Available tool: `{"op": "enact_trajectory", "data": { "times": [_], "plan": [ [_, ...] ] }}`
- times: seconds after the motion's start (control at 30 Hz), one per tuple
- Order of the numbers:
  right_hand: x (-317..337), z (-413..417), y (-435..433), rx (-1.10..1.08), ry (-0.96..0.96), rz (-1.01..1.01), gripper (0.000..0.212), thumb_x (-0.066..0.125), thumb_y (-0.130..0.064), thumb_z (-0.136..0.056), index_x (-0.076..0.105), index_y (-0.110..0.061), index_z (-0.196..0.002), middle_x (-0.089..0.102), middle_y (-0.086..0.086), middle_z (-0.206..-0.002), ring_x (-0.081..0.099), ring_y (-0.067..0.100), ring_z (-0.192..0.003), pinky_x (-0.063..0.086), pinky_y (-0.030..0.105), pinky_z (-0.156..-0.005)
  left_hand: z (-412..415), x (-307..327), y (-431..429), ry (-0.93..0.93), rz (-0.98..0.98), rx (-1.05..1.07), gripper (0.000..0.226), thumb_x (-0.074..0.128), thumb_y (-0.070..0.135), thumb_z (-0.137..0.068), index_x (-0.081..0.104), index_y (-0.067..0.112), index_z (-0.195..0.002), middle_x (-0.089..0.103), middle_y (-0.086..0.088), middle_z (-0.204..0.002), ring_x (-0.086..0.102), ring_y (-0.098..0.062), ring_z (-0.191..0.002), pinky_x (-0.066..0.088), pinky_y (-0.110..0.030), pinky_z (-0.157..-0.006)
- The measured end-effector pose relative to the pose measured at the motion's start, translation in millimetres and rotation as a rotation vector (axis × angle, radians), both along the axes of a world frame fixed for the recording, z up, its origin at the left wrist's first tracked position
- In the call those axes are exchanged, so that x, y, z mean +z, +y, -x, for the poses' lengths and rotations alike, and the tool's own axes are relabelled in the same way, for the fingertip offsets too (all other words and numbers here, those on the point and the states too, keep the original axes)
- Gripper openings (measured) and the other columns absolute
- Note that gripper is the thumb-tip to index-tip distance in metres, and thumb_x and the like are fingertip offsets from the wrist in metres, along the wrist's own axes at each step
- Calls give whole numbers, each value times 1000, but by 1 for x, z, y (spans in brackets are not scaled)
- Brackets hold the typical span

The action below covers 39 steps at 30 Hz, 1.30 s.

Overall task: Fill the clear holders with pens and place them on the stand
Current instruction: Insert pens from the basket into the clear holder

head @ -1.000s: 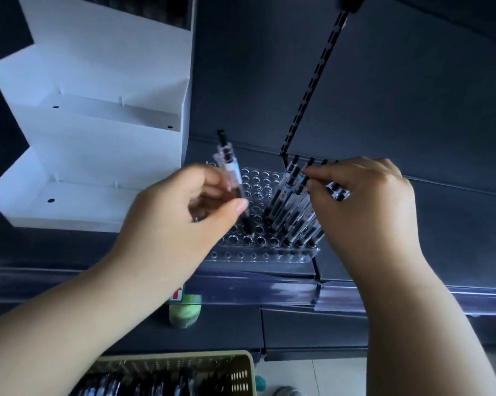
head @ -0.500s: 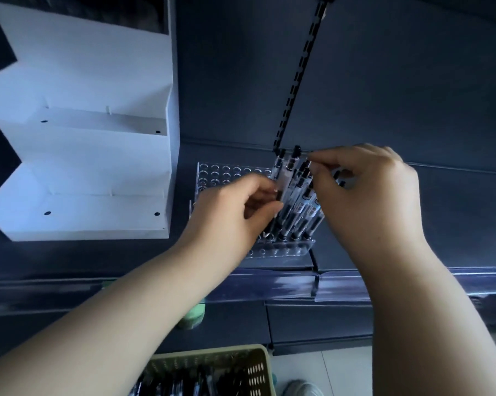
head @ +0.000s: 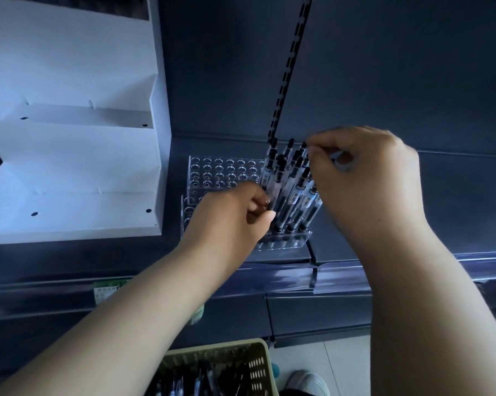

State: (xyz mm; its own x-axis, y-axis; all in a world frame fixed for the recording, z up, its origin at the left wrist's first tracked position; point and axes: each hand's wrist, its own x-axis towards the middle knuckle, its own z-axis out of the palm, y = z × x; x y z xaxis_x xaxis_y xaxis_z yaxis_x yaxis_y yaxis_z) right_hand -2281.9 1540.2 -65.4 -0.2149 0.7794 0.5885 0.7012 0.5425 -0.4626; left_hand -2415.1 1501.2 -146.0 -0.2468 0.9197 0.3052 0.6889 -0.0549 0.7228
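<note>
Left hand [head: 235, 215]: I see it reaching in from the near left with its fingers curled, thumb and fingertips pinching the lower barrel of one pen [head: 268, 172] at the left edge of the cluster.
Right hand: my right hand [head: 364, 178] comes in from the near right, fingers curled over the tops of the standing pens [head: 295, 195] and gripping several of them near their black clicker ends.
Pens: they stand bunched and leaning in the right part of the holder, tips down in the holes, black tops up, with barcode labels on the barrels.
Clear holder [head: 221, 172]: a stepped acrylic rack with rows of round holes sits on the dark shelf [head: 98, 252], just right of the stand. Its left rows show open holes, and my left hand hides part of its near side.
White stand [head: 69, 167]: a stepped white display stands on the same shelf at the left, its two visible ledges bare, each with a small dark hole near either end.
Slotted strip [head: 286, 70]: a black perforated upright runs up the dark back wall from behind the pens.
Basket [head: 258, 364]: a pale green perforated basket sits at the near edge below the shelf, with dark pens lying inside.
Green tag [head: 107, 290]: it hangs on the shelf's front rail at the left; I cannot read its print.
</note>
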Motion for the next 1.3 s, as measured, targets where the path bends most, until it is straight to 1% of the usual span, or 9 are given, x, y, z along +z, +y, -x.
{"op": "enact_trajectory", "data": {
  "times": [0.2,0.3,0.47,0.53,0.63,0.73,0.97,1.13,1.3],
  "plan": [
    [-1,-1,-1,8,-10,3,16,61,-15,-83,74,-23,-89,69,-4,-85,59,24,-87,47,36,-77,-3,-4,-1,-23,-13,-3,14,71,26,-82,65,26,-95,55,23,-69,57,9,-68,43,-5,-63],
    [-3,-1,-1,1,-26,-1,16,61,-16,-84,74,-24,-91,69,-5,-87,59,24,-87,47,34,-77,-3,-4,-1,-13,-34,2,14,72,24,-82,65,23,-95,51,25,-66,53,12,-65,42,-3,-59],
    [-4,-2,-2,8,-39,4,17,62,-15,-84,74,-23,-92,68,-6,-86,58,23,-86,45,31,-75,-4,-4,-1,-18,-75,10,13,73,18,-80,66,18,-91,52,22,-64,52,12,-63,40,2,-62],
    [-4,-2,-2,8,-38,7,16,62,-15,-84,74,-23,-92,68,-6,-85,58,23,-86,46,32,-75,-6,-5,-1,7,-89,-3,14,72,17,-81,66,16,-93,55,17,-70,54,5,-63,43,-4,-60],
    [-5,-2,-2,13,-32,6,16,62,-15,-83,74,-22,-91,69,-4,-85,58,25,-85,47,35,-76,-9,-6,-3,54,-116,-11,13,71,17,-82,65,14,-93,63,4,-77,59,-11,-66,54,-30,-64],
    [-6,-1,-2,12,-33,13,17,62,-15,-83,74,-23,-92,69,-3,-86,58,24,-85,47,34,-76,-8,-6,-2,37,-111,1,14,70,18,-83,64,14,-94,64,2,-81,60,-14,-70,55,-35,-68],
    [-7,-1,-1,7,-43,18,17,62,-15,-83,74,-23,-91,67,-5,-84,57,24,-84,46,33,-74,-10,-8,-6,64,-132,-3,12,69,16,-83,61,13,-92,64,2,-80,60,-15,-70,54,-34,-66],
    [-7,-2,0,9,-52,22,16,62,-16,-83,74,-24,-90,68,-4,-85,58,25,-83,47,34,-75,-6,-9,0,-11,-80,10,13,72,20,-82,66,16,-93,59,14,-73,55,3,-65,44,-7,-62],
    [-3,0,-1,12,-59,9,17,61,-16,-84,74,-24,-92,68,-5,-87,57,23,-86,46,32,-76,-4,-11,-2,57,-96,19,16,69,25,-84,66,14,-96,66,6,-84,57,-6,-72,44,-13,-63]
  ]
}}
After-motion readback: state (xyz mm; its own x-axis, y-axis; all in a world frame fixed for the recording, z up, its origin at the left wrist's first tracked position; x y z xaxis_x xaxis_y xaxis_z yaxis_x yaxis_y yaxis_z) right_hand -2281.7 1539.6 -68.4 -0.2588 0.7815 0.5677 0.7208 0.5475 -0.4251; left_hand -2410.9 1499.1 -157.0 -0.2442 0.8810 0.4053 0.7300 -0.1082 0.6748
